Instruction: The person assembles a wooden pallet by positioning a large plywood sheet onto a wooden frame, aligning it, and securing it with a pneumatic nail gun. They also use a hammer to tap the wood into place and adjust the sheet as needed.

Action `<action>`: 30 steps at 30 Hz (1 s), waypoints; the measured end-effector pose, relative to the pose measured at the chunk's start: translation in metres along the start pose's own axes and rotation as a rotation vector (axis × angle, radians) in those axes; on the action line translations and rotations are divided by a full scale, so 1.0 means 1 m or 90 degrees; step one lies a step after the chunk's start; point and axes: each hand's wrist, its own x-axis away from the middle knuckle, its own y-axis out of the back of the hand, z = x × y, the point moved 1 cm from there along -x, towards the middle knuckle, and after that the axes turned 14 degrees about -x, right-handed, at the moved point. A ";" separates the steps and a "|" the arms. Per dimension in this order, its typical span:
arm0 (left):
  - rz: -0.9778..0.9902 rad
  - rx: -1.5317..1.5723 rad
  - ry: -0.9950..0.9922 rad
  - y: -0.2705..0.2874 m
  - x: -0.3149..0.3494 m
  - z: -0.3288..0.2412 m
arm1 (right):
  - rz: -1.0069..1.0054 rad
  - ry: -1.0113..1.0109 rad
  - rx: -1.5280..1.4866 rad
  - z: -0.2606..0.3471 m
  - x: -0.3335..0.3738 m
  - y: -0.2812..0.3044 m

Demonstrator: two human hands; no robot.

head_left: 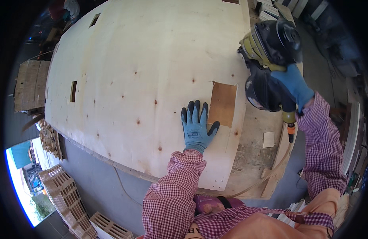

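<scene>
A large pale plywood sheet (128,51) covers most of the work surface, with a rectangular cut-out (223,104) near its right edge. My left hand (196,129), in a blue glove with black fingertips, lies flat on the sheet just left of that opening, fingers spread. My right hand (296,87), also gloved in blue, is wrapped round the handle of a yellow-and-black pneumatic coil nailer (267,44). The nailer's nose points left at the sheet's right edge; whether it touches the wood I cannot tell. My palm hides part of its handle.
An air hose (277,167) runs from the nailer's orange fitting along the near right side. Beneath the sheet, a wooden base (251,161) carries a small loose square (268,140). Slatted wooden pallets (62,195) stand at lower left. Another person (70,8) is at far upper left.
</scene>
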 end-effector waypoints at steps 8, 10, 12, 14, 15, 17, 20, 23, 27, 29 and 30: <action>-0.007 -0.015 -0.004 -0.003 0.004 0.000 | 0.029 -0.234 -0.239 0.024 0.021 0.007; -0.014 -0.023 -0.001 -0.003 0.003 0.003 | 0.003 -0.282 -0.300 0.046 0.020 0.004; 0.007 -0.023 -0.006 -0.001 0.003 0.002 | -0.021 -0.235 -0.342 0.047 0.018 0.006; 0.011 -0.026 -0.003 0.001 0.003 0.000 | -0.016 -0.133 -0.372 0.024 0.012 0.018; 0.008 -0.025 -0.002 0.001 0.001 -0.002 | 0.032 -0.165 -0.451 0.023 0.013 0.026; 0.001 -0.023 0.001 0.000 0.002 -0.003 | 0.060 -0.202 -0.420 0.035 0.010 0.028; 0.008 -0.015 -0.003 -0.002 0.001 -0.003 | 0.051 -0.248 -0.357 0.038 0.003 0.014; -0.010 -0.020 -0.002 -0.004 0.001 -0.002 | 0.070 -0.228 -0.325 0.003 -0.005 0.006; -0.035 0.003 -0.002 -0.004 0.002 0.003 | 0.102 -0.227 -0.511 -0.081 0.006 0.021; -0.024 -0.003 -0.003 0.003 0.009 0.010 | 0.190 -0.254 -0.436 -0.083 0.028 0.018; 0.002 -0.003 -0.018 0.002 0.003 0.007 | 0.224 -0.268 -0.384 -0.095 0.043 0.025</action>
